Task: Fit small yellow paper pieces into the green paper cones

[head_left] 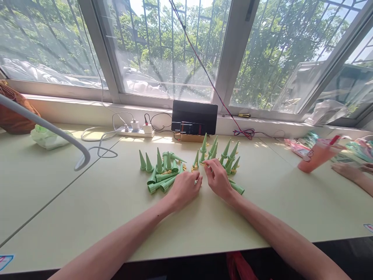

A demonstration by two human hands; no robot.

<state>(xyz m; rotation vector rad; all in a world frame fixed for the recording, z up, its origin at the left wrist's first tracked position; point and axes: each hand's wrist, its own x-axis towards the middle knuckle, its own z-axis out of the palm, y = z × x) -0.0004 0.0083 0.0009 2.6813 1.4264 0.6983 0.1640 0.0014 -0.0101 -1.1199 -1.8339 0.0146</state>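
My right hand [219, 179] is closed in a pinch on a small yellow piece [204, 163] at its fingertips, in front of the standing spikes. My left hand [186, 187] rests low over the table with its fingers curled; what they hold, if anything, is hidden. Beside it on the left lies a pile of hollow green plastic spikes [167, 184], and some green cones [142, 160] stand point up behind. More upright green spikes [226, 148] with yellow bits on them stand beyond my right hand. One green spike [237, 188] lies partly behind my right wrist. Small yellow pieces [194, 167] sit between the groups.
A black tablet [194, 111] with a phone [192, 128] before it leans at the window sill. A power strip [135, 131] with cables is left of it. A tilted pink drink cup [319, 156] stands right, near another person's hand [346, 171]. A grey curved bar [55, 124] crosses the left.
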